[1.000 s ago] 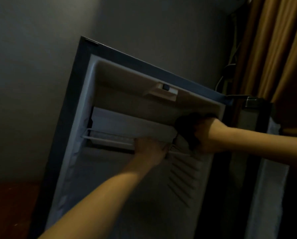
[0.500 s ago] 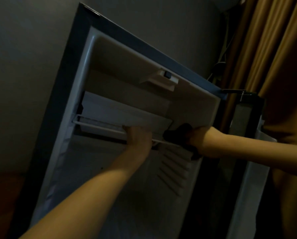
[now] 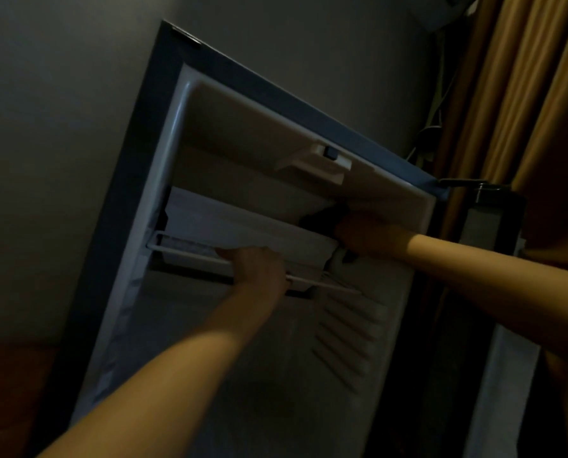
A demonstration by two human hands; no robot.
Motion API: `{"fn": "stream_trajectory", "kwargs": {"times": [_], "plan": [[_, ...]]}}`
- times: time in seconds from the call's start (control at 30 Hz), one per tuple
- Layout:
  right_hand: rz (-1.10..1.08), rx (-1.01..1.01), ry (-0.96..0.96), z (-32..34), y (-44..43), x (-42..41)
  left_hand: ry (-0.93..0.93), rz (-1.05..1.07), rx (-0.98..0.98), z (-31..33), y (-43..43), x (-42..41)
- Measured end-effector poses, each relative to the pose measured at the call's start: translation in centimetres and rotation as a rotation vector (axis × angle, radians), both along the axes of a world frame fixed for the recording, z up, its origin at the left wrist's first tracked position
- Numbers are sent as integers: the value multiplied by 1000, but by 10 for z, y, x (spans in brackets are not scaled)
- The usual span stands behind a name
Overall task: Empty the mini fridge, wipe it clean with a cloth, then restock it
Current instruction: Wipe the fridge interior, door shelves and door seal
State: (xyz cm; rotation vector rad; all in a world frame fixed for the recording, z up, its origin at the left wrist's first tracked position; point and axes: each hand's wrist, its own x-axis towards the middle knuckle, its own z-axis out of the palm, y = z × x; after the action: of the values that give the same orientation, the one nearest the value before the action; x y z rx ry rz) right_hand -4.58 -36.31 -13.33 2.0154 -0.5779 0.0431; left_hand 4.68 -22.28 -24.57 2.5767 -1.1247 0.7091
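Your right hand (image 3: 363, 231), clutching the cloth (image 3: 320, 218), has climbed above the tray (image 3: 229, 223); left hand (image 3: 259, 267) grips the shelf (image 3: 183, 252), and hard wiping could jolt it loose.

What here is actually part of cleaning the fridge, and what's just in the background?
Part of the job:
- mini fridge, open
- wire shelf, gripped by the left hand
- white tray on the shelf
- dark cloth, held by the right hand

Just there:
- curtain
- grey wall
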Motion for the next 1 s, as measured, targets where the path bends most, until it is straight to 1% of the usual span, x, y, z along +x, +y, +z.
{"fn": "stream_trajectory", "kwargs": {"times": [0.07, 0.13, 0.17, 0.27, 0.33, 0.37, 0.4, 0.47, 0.57, 0.67, 0.73, 0.8, 0.87, 0.93, 1.0], "plan": [[-65, -7, 46, -7, 2, -12, -10, -5, -9, 0, 1, -2], [-138, -5, 113, -11, 8, -38, -13, -7, -30, -1, 1, -3], [-157, -25, 116, -12, 13, -55, -12, 0, -32, -2, 1, -4], [-121, -187, -13, 1, 25, -91, 8, 32, -28, -3, -3, -4], [-108, -220, -94, 11, 27, -90, 17, 38, -4, -1, -4, -3], [-86, -222, -80, 13, 23, -82, 16, 38, 4, -1, -4, -3], [-67, -170, -77, 12, 20, -72, 17, 33, 5, -1, -4, -4], [2, -127, -98, 5, 8, -46, 22, 30, -14, -1, -2, -6], [29, -51, -173, -5, -2, -13, -21, 35, -29, -3, 0, -5], [36, 0, -266, -23, -3, -13, -52, 28, -33, -2, 1, -5], [0, 13, -201, -38, 9, -22, -40, 31, -46, -4, 3, -3], [-15, 83, -111, -42, 22, -41, -56, 36, -26, -3, 4, -4], [65, 155, -70, -35, 35, -54, -64, 18, 4, -4, 8, -5], [178, 317, -188, -21, 38, -57, -84, 21, 35, -6, 15, -5], [320, 555, -375, -13, 40, -53, -101, 42, 42, -8, 27, -4]]}}
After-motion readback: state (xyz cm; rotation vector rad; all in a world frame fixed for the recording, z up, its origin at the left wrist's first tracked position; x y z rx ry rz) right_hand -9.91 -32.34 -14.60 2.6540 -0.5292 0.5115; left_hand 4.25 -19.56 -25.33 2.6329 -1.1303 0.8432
